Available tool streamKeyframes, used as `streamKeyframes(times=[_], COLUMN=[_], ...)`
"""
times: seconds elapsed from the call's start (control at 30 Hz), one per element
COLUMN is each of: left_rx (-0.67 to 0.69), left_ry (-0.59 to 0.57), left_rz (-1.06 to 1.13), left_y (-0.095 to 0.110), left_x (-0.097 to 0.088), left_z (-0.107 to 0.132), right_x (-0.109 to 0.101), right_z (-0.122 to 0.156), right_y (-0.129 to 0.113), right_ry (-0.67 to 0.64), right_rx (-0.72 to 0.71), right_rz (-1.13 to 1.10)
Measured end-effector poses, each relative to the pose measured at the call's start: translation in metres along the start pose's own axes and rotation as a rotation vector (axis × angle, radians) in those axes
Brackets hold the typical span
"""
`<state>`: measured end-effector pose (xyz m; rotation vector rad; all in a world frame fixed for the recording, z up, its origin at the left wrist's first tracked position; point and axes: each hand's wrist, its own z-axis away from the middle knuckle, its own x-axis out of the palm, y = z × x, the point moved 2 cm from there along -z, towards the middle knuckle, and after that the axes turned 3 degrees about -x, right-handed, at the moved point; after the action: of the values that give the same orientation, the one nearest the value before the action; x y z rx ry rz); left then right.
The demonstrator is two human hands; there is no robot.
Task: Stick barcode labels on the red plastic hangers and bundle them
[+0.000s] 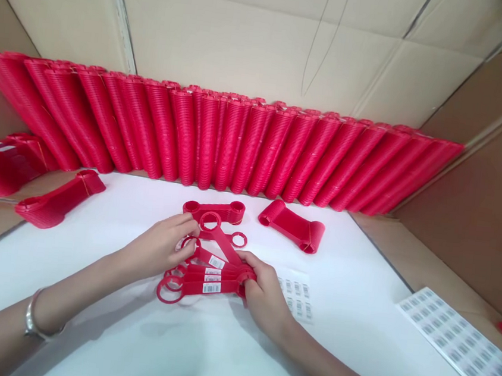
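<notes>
Tan cardboard panels (249, 38) rise beyond the far edge of your white counter (355, 306), a thin looped strand (303, 90) hanging against them; brown cardboard walls (479, 194) flank its left and right edges under pale light.

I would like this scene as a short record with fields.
Fan: red pieces spread from one end, several with barcode labels
Left hand: at the spread side; hold unclear
Right hand: grip closed on the gathered ends
Small sheet: labels, partly behind this hand
Large sheet: labels, far right
Short stacks: red, beyond the hands
Tall stacks: red, back row
</notes>
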<state>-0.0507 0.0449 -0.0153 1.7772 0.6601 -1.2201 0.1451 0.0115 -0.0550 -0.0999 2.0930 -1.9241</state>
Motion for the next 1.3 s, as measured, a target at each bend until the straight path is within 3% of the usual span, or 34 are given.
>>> streamKeyframes(times=[0.2,0.57,0.73,0.87,1.03,1.13,1.3], left_rx=[-0.273,-0.387,-0.337,-0.273,-0.337,-0.351,-0.259], left_ry=[-0.069,0.058,0.080,0.042,-0.161,-0.133,-0.035], left_rz=[0.072,0.552,0.726,0.571,0.416,0.360,0.249], left_y=[0.002,-0.002,-0.004,0.007,0.013,0.013,0.015], left_x=[-0.002,0.005,0.014,0.009,0.010,0.014,0.018], left_z=[0.004,0.011,0.016,0.017,0.018,0.019,0.020], right_x=[-0.001,-0.003,-0.005,-0.005,-0.005,-0.003,-0.001], right_z=[0.000,0.002,0.002,0.003,0.006,0.005,0.005], right_y=[0.000,-0.004,-0.005,-0.004,-0.004,-0.005,-0.004], right_ry=[0.013,0.031,0.019,0.010,0.013,0.002,0.021], right_rx=[0.004,-0.058,-0.094,-0.096,-0.132,-0.142,-0.050], right_rz=[-0.036,-0.012,0.040,0.068,0.092,0.074,0.006])
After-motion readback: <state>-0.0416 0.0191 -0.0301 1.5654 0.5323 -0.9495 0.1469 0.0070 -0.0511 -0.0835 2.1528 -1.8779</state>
